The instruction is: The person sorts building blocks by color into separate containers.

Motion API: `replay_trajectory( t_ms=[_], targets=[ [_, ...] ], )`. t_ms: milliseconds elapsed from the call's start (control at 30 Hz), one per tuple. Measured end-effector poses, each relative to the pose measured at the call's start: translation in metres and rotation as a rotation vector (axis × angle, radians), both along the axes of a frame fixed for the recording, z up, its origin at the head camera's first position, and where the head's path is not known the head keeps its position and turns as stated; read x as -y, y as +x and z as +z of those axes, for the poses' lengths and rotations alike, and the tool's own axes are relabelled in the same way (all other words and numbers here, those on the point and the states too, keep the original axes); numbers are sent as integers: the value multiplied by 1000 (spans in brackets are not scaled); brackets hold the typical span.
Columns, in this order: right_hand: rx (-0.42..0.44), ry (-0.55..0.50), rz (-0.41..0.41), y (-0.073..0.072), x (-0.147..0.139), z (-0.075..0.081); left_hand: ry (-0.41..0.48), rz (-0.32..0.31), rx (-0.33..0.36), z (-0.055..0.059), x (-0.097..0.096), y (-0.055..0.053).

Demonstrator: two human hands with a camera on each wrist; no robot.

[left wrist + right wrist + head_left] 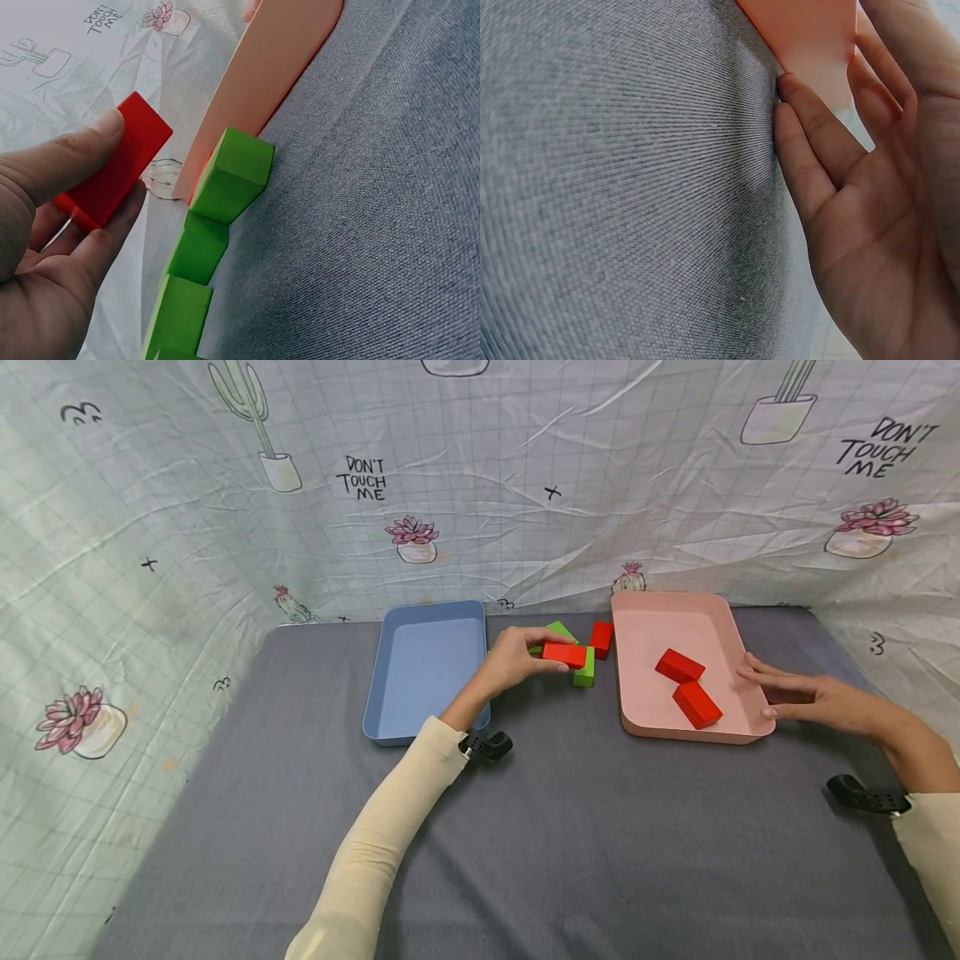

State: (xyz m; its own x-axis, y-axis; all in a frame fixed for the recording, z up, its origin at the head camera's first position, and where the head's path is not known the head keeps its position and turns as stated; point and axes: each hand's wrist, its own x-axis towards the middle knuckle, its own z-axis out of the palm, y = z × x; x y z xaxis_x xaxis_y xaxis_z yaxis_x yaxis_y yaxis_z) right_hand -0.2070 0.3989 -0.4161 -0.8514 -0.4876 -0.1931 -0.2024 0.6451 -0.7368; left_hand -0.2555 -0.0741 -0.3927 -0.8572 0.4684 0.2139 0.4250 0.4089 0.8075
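My left hand (517, 658) pinches a red block (564, 654) between thumb and fingers, above a small group of blocks. In the left wrist view the held block (129, 161) is raised, and green blocks (232, 169) stand in a row on the cloth beside it. Another red block (602, 638) lies by the left wall of the pink tray (637, 693). Inside that tray are two red blocks, one behind (680, 666) and one in front (697, 705). My right hand (825, 700) touches the tray's right side with its fingers extended.
A blue tray (427, 668) stands to the left, under my left forearm at its near right corner. Grey cloth (585, 843) covers the table. A printed white sheet (480, 527) hangs close behind both trays and along the sides.
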Motion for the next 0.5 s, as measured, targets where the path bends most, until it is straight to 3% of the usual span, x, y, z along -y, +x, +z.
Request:
replay_trajectory(
  t_ms=[500],
  targets=[
    [6, 5, 0, 0, 1, 0, 14, -27, -13, 1, -4, 3]
  ],
)
